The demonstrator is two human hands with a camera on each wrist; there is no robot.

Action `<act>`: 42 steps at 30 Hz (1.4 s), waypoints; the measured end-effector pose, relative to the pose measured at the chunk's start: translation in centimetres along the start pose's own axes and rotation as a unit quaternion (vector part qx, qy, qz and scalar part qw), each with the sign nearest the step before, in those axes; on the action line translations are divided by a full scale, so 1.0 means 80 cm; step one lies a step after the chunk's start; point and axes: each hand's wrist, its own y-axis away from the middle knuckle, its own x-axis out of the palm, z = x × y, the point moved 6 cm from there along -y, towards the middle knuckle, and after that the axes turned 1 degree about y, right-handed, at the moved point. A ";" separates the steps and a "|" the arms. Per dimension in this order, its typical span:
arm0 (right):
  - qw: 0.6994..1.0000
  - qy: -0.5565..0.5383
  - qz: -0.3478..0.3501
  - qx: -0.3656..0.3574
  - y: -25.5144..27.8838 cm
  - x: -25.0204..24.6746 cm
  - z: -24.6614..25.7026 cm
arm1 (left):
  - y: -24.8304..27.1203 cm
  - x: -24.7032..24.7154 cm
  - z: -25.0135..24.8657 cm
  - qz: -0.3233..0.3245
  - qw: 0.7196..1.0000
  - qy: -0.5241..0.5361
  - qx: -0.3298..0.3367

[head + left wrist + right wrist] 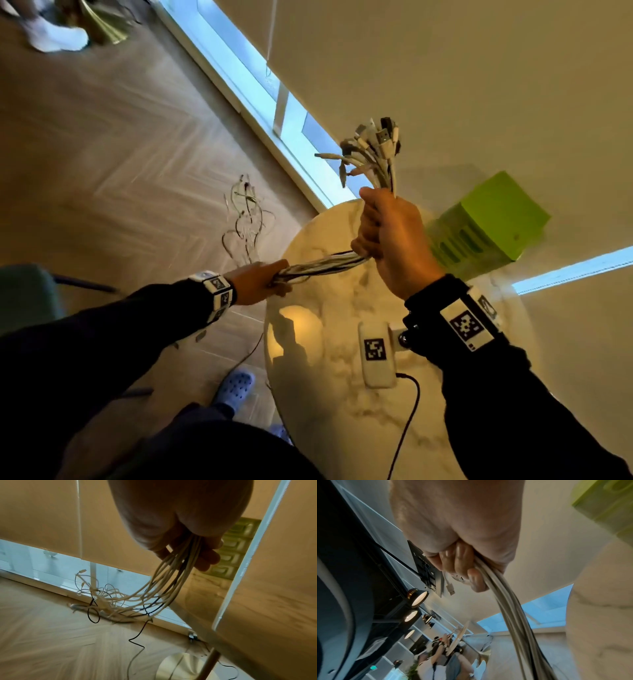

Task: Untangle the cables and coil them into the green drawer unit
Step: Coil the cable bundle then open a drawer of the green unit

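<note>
A thick bundle of mostly white cables (pixel 322 265) stretches between my two hands above the round marble table (pixel 329 342). My right hand (pixel 387 236) grips the bundle in a fist, with the plug ends (pixel 376 144) fanning out above it. My left hand (pixel 263 282) grips the same bundle lower, off the table's left edge. Beyond the left hand the loose tails (pixel 109 599) hang tangled above the wooden floor. The green drawer unit (pixel 486 222) stands at the table's far right. In the right wrist view my fingers (pixel 462 566) curl round the cables (pixel 510 615).
A white tagged device (pixel 375 353) with a black lead lies on the table near my right wrist. A brass lamp base (pixel 181 668) and its pole stand on the floor. A teal chair (pixel 27 294) is at the left. Another person's white shoes (pixel 58 34) show far off.
</note>
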 end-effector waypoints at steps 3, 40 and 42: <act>0.998 0.012 -0.055 -0.017 -0.010 -0.031 -0.004 | -0.001 0.021 -0.016 0.067 0.997 0.016 0.016; 0.990 -0.067 -0.115 0.044 -0.016 -0.117 -0.064 | -0.112 -0.036 -0.237 0.098 0.887 0.418 0.167; 0.991 -0.068 -0.114 0.013 -0.016 -0.127 -0.054 | -0.090 0.006 -0.224 0.185 0.914 0.322 0.163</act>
